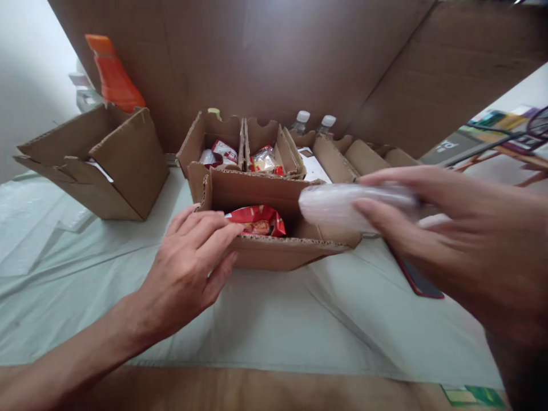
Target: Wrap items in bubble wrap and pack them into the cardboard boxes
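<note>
A low cardboard box [274,254] lies open on the cloth, with a red snack packet [259,220] inside it at the left. My left hand [192,257] grips the box at its front left corner, fingers over the rim and thumb outside. In my right hand [462,228] is a whitish, see-through wrapped bundle [334,206], like rolled bubble wrap, blurred by motion. The bundle is above the right end of the box, tilted nearly flat. What is inside the wrap cannot be made out.
Behind stands a row of cardboard compartments [218,125] holding packets. Two white-capped bottles [302,121] stand beyond them. At left are a taller cardboard box [137,165] and an orange bottle [115,80]. A dark phone [419,277] lies right, on pale green cloth [274,325].
</note>
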The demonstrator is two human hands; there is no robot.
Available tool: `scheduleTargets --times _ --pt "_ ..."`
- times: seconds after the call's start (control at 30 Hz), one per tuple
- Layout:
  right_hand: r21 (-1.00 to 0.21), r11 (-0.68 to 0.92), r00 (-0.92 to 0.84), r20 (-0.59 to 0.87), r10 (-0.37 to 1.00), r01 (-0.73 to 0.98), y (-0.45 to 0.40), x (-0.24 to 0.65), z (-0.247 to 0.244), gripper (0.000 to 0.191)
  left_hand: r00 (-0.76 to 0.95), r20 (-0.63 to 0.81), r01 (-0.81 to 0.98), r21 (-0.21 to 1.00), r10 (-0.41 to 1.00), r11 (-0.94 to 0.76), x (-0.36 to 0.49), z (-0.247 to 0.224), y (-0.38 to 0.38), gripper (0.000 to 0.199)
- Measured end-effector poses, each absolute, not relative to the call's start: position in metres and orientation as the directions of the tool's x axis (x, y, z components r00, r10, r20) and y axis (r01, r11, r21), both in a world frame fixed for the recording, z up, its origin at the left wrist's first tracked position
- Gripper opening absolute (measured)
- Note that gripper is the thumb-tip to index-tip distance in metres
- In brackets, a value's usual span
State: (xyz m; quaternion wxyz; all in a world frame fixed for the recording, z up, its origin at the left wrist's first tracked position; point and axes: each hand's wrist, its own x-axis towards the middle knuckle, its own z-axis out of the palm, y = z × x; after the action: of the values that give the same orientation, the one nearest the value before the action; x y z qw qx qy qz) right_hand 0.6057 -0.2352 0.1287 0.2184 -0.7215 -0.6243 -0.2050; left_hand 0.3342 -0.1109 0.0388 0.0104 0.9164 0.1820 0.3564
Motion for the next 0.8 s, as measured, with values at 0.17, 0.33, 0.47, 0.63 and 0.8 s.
scheduleTargets --times 0.17,0.33,0.47,0.63,0.8 --pt "0.389 -0.107 0.166 -0.122 0.978 0.915 -0.147 0.581 0.114 0.016 0.660 0.677 0.302 0.160 0.327 -0.940 0.337 0.030 -0.113 0.024" --pt "0.261 0.056 0.087 -0.506 0.858 0.964 -0.116 0.579 0.085 0.028 0.641 0.692 0.260 0.210 0.331 -0.943 0.337 0.027 -0.113 0.027" --pt "0.182 0.084 0.051 -0.633 0.773 0.980 -0.114 0.583 0.092 0.027 0.643 0.692 0.269 0.196 0.327 -0.943 0.342 0.025 -0.112 0.027" --pt "0.201 -0.076 0.057 0.096 0.994 0.977 -0.174 0.602 0.127 0.034 0.507 0.786 0.276 0.241 0.354 -0.930 0.331 0.022 -0.115 0.058" --pt "-0.272 -0.280 0.381 0.468 0.797 0.920 -0.270 0.643 0.103 0.038 0.353 0.657 0.226 0.631 0.667 -0.742 0.305 -0.008 -0.104 0.085"
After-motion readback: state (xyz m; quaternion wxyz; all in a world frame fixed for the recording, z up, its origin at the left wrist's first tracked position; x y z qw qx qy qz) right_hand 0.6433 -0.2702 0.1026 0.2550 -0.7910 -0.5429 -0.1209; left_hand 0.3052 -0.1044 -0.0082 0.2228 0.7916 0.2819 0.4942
